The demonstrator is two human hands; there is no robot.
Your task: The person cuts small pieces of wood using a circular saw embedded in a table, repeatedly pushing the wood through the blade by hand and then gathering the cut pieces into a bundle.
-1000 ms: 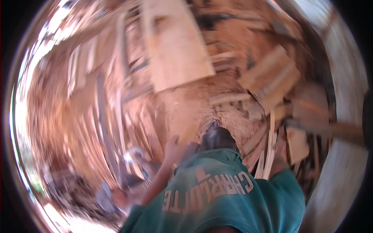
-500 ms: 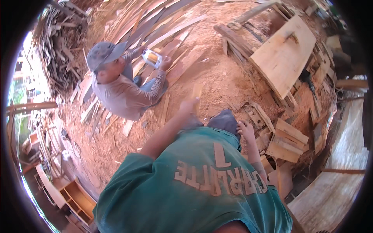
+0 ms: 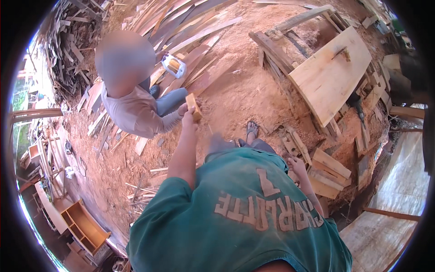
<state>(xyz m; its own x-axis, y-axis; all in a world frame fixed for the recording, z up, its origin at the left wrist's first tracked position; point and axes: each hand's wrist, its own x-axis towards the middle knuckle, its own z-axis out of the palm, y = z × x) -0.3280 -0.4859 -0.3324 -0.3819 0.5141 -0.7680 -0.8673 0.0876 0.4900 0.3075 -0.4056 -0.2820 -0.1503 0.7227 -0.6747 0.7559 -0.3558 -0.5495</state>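
My left hand (image 3: 189, 117) reaches forward and left, fingers closed on a small yellow-brown block (image 3: 193, 108). The block's colour is like that of the pieces in a clear package (image 3: 174, 66), which a crouching co-worker (image 3: 131, 109) holds in one hand. The co-worker's other hand (image 3: 182, 109) is right beside my left hand and the block; whether it touches them I cannot tell. Low at my right side hangs my right hand (image 3: 295, 167), near my dark trousers and some cut boards. Its fingers are loosely bent and partly apart, with nothing visible in them.
Sawdust covers the ground, with long wood strips (image 3: 204, 31) behind the co-worker. A broad pale board (image 3: 333, 75) rests on a timber pile at right, with a dark power tool (image 3: 359, 106) beside it. Wooden blocks (image 3: 328, 174) lie near my right hand. A wooden drawer unit (image 3: 84, 226) stands lower left.
My left hand has moved left and forward with the block, up to the co-worker. The co-worker has lowered one hand from the package toward mine. My sandalled foot now shows.
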